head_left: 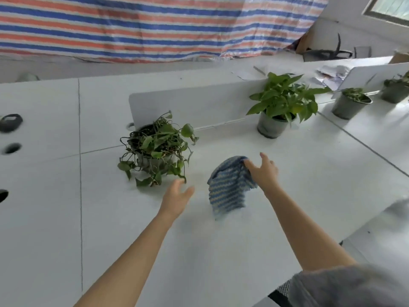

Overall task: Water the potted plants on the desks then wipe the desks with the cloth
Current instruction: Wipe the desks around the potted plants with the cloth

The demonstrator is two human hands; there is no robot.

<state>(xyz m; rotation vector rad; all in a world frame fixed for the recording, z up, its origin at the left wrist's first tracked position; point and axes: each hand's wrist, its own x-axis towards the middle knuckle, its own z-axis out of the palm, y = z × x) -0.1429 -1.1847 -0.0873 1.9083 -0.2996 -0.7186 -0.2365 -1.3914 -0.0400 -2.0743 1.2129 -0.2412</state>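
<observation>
On the white worktop (221, 251), just left of the left grip (177, 198), stood a trailing potted plant (155, 149). That grip hovered spread, holding nothing. Between both grips dangled the blue striped cloth (228, 187), its top pinched by the right grip (263, 171). Farther right stood a leafy potted plant (283, 103).

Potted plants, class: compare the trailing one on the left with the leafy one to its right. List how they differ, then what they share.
The trailing plant droops, with thin vines spilling down onto the desk; the leafy plant stands upright. The trailing plant's leaves are sparse and dark; the leafy plant's are dense and bright green. The trailing plant sits nearer the camera; the leafy plant sits further back. Both are green pot plants on the same white desk.
</observation>
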